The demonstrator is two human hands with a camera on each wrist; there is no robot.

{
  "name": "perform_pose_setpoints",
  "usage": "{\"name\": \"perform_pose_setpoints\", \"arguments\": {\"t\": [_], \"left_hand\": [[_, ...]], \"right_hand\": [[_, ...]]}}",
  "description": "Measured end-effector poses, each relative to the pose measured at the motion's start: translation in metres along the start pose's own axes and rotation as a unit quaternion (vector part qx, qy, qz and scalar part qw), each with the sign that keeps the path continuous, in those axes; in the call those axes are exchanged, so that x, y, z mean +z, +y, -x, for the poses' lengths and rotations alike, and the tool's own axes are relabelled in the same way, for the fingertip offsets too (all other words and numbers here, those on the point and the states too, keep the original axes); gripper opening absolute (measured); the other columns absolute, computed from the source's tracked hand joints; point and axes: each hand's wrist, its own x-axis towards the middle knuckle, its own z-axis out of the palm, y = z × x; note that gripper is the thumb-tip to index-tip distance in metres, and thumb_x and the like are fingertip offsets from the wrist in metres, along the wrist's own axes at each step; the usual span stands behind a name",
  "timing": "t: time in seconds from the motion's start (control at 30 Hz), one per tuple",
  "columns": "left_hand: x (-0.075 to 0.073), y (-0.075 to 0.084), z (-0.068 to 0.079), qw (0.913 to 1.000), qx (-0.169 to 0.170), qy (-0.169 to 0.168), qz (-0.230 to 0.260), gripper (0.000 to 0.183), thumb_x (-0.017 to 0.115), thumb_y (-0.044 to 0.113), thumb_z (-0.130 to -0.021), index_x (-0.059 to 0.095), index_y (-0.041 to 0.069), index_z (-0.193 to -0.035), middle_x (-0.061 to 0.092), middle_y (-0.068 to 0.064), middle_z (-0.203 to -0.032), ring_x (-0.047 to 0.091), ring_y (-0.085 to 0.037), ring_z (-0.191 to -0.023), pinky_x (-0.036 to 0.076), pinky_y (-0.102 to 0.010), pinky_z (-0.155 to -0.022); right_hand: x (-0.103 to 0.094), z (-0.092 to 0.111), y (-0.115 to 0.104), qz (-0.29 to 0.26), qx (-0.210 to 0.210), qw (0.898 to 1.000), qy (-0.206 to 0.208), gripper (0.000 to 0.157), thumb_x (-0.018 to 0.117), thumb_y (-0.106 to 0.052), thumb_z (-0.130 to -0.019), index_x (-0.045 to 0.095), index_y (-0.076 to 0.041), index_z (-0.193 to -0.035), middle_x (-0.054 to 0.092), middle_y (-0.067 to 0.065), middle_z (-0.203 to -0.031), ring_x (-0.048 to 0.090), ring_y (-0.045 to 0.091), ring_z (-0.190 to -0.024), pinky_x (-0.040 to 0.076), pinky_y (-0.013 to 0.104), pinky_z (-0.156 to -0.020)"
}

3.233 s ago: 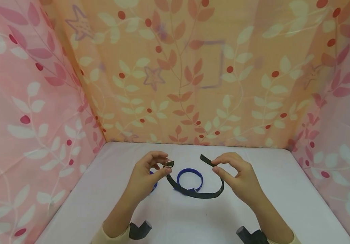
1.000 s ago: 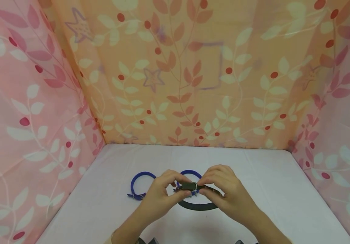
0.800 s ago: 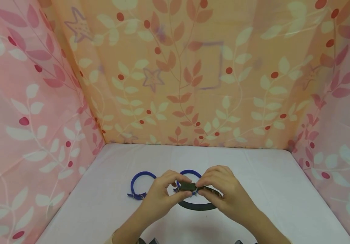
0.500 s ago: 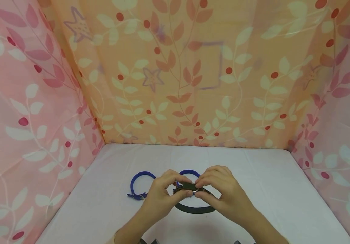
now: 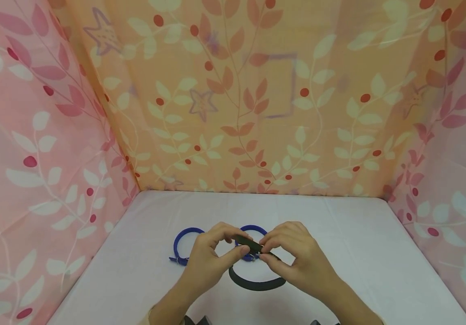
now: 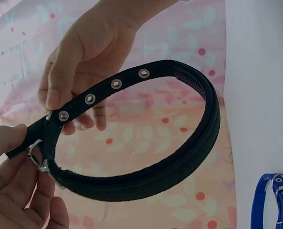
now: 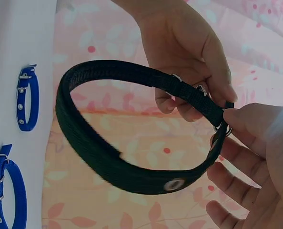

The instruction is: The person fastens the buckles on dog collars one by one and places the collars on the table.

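Observation:
A dark green pet collar with metal eyelets is bent into a loop, its two ends brought together between my hands. My left hand pinches the end strap between thumb and forefinger, and a metal ring sits close by those fingers in the left wrist view. On the other side, my right hand pinches the strap right beside the join. The loop hangs below the fingers above the table. In the right wrist view, the right thumb partly hides the meeting point of the strap ends.
Two blue buckled collars lie on the white table: one blue collar left of my left hand, the other blue collar behind the hands, partly hidden. Pink and orange patterned curtains enclose the back and sides.
The collar's ends, held apart at first, have come together into a loop. Over the last half second the strap at the left fingers has tilted and the loop has shifted slightly left and down.

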Motion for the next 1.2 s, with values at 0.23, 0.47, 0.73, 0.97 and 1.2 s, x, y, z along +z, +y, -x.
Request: {"name": "perform_pose_setpoints", "arguments": {"t": [0.23, 0.47, 0.73, 0.97, 1.2], "left_hand": [[-0.0036, 0.0023, -0.0008, 0.9990, -0.035, 0.015, 0.022, 0.021, 0.079, 0.018, -0.092, 0.074, 0.024, -0.111, 0.074, 0.008, -0.103, 0.063, -0.016, -0.097, 0.051, -0.031, -0.085], [-0.0002, 0.0022, -0.0009, 0.9993, -0.031, -0.005, 0.020, 0.020, 0.080, 0.022, -0.091, 0.074, 0.027, -0.110, 0.074, 0.011, -0.102, 0.063, -0.014, -0.096, 0.051, -0.034, -0.084], [-0.0023, 0.0019, -0.0010, 0.9992, -0.024, 0.028, 0.012, 0.021, 0.079, 0.018, -0.091, 0.073, 0.023, -0.111, 0.074, 0.010, -0.103, 0.064, -0.015, -0.098, 0.050, -0.029, -0.086], [-0.0014, 0.0031, -0.0002, 0.9985, -0.039, 0.029, 0.025, 0.021, 0.078, 0.018, -0.093, 0.072, 0.021, -0.113, 0.075, 0.010, -0.104, 0.065, -0.016, -0.100, 0.051, -0.029, -0.088], [0.0029, -0.0015, -0.0007, 0.9986, -0.027, -0.005, 0.044, 0.022, 0.075, 0.016, -0.095, 0.071, 0.021, -0.115, 0.074, 0.004, -0.109, 0.062, -0.017, -0.098, 0.051, -0.031, -0.087]], "right_hand": [[0.0008, 0.0022, 0.0012, -0.006, 0.031, 0.999, -0.011, 0.030, 0.090, -0.014, -0.077, 0.070, -0.026, -0.094, 0.072, -0.016, -0.101, 0.063, 0.008, -0.097, 0.040, 0.028, -0.098], [0.0060, 0.0072, -0.0035, -0.001, 0.095, 0.995, -0.007, 0.037, 0.089, -0.017, -0.080, 0.068, -0.022, -0.111, 0.070, -0.013, -0.106, 0.062, 0.009, -0.102, 0.046, 0.024, -0.093], [0.0002, 0.0059, -0.0059, 0.034, 0.143, 0.988, -0.041, 0.035, 0.089, -0.020, -0.081, 0.068, -0.026, -0.109, 0.068, -0.018, -0.104, 0.060, 0.007, -0.101, 0.047, 0.029, -0.089], [0.0005, 0.0051, -0.0068, 0.038, 0.149, 0.986, -0.059, 0.030, 0.088, -0.026, -0.082, 0.071, -0.031, -0.107, 0.065, -0.017, -0.107, 0.056, 0.009, -0.106, 0.049, 0.033, -0.090], [0.0061, 0.0058, -0.0050, 0.022, 0.087, 0.996, -0.005, 0.030, 0.089, -0.019, -0.080, 0.072, -0.026, -0.103, 0.065, -0.013, -0.103, 0.057, 0.012, -0.102, 0.046, 0.024, -0.088]]}}
